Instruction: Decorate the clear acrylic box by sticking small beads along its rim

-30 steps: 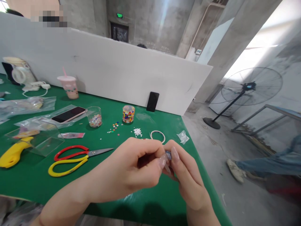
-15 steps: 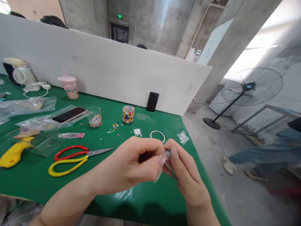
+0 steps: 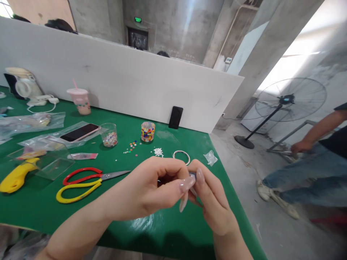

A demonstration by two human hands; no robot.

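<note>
My left hand [image 3: 165,184] and my right hand [image 3: 213,198] meet above the front of the green table, fingertips pinched together. Between them is a small dark grey-blue piece [image 3: 193,175], mostly hidden by the fingers, so its kind does not show. Both hands are closed on it. Below my left thumb hangs a pale curved strip [image 3: 183,203]; whether it is a fingernail or a separate thing I cannot tell. Just beyond the hands lie a thin white ring [image 3: 181,157], like a narrow tape roll, and a pile of small white pieces [image 3: 158,151].
Scissors [image 3: 101,177] with red and yellow handles lie left, near a clear box [image 3: 58,162] and yellow tool [image 3: 18,175]. Behind stand a bead-covered jar [image 3: 148,131], a cup of beads [image 3: 108,135] and a phone [image 3: 176,117]. A person [image 3: 306,169] stands right.
My fingers have shifted slightly around the small piece, and the pale strip under my left thumb shows more. At the right, the person's arm and hand have come into view.
</note>
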